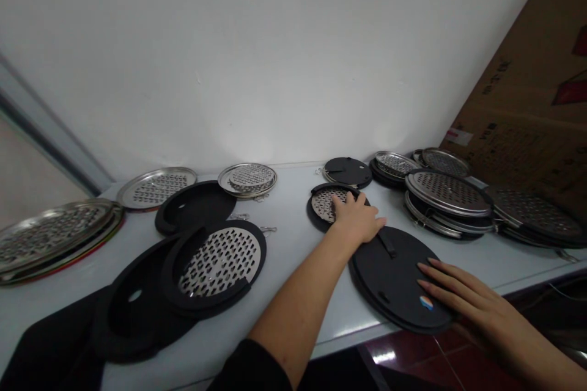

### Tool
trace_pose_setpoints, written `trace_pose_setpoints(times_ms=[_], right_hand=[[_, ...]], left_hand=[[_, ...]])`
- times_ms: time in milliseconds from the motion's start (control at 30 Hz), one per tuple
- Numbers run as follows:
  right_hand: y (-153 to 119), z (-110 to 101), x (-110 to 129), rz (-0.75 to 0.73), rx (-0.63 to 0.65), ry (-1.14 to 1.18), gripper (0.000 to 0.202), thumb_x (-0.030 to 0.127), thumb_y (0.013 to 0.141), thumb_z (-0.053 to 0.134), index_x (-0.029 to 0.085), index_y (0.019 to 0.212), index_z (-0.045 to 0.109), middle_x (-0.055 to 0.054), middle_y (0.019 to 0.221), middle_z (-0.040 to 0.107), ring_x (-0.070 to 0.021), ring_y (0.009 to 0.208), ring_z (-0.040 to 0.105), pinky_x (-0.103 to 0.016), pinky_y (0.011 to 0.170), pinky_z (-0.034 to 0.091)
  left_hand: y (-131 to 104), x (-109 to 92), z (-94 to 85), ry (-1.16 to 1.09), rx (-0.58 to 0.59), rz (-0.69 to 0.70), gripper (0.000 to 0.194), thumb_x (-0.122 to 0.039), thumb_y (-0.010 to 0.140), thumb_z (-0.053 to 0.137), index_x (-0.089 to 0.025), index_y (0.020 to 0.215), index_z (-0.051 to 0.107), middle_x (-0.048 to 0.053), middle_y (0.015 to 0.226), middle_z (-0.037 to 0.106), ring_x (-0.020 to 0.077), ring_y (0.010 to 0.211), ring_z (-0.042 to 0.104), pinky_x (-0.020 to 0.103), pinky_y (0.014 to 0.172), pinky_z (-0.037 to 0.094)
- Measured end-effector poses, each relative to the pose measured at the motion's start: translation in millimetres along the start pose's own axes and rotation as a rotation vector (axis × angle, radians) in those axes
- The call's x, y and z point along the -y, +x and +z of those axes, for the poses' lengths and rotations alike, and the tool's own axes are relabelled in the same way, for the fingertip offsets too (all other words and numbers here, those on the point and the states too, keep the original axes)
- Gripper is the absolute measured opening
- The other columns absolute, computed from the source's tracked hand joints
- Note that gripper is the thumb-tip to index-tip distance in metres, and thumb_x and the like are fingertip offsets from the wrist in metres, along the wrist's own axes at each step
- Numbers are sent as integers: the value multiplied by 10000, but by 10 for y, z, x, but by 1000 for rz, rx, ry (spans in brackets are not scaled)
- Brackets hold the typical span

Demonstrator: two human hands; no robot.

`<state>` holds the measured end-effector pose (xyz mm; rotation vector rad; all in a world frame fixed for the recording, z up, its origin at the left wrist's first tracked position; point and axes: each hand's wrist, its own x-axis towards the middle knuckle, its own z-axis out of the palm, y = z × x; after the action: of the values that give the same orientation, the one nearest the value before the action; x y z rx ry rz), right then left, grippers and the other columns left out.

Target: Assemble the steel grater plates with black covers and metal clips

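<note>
My left hand (356,220) reaches palm down with spread fingers over a small round metal grater plate (323,204) set in a black rim. Its fingertips are at the plate's surface; whether they press on it I cannot tell. Just in front lies a larger black round disc (398,275) with a strap-like handle and a small blue and orange sticker, on top of another dark disc. My right hand (477,299) has its fingers laid over that disc's right edge, with the thumb hidden, seemingly beneath the edge.
Black-rimmed grater plates (220,263) and a black tray (195,204) lie on the left of the white table (293,269). Stacks of metal grater plates (449,192) stand at the right, others (55,229) at far left. A cardboard box (527,91) rises at the right, behind them a white wall.
</note>
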<state>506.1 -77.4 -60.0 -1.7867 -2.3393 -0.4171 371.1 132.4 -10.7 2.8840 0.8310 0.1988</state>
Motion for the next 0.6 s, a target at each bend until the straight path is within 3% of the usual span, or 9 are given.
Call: trace_pose_setpoints(times_ms=[233, 433, 600], right_hand=[[64, -142, -136, 6, 114, 38, 468, 258, 791, 488, 331, 1247, 414, -25, 1267, 458, -229, 1140, 445, -374, 854, 479], [277, -96, -216, 35, 120, 27, 448, 254, 781, 494, 260, 1228, 453, -55, 1275, 453, -215, 1141, 449, -382, 899, 440], [555, -30, -322, 76, 106, -22, 441, 249, 753, 493, 199, 1191, 497, -94, 1228, 499, -238, 1092, 495, -410, 874, 447]], left_hand=[[-278, 301, -26, 64, -108, -77, 297, -321, 791, 432, -195, 1032, 550, 120, 1278, 404, 347, 1151, 333, 648, 874, 212], [-593, 476, -12, 181, -170, -119, 354, -83, 773, 352, -204, 1053, 534, 103, 1272, 430, 297, 1158, 358, 604, 925, 189], [-806, 541, -70, 177, -183, -196, 470, -157, 775, 415, -241, 1236, 377, 109, 1335, 359, 305, 1235, 263, 537, 951, 211]])
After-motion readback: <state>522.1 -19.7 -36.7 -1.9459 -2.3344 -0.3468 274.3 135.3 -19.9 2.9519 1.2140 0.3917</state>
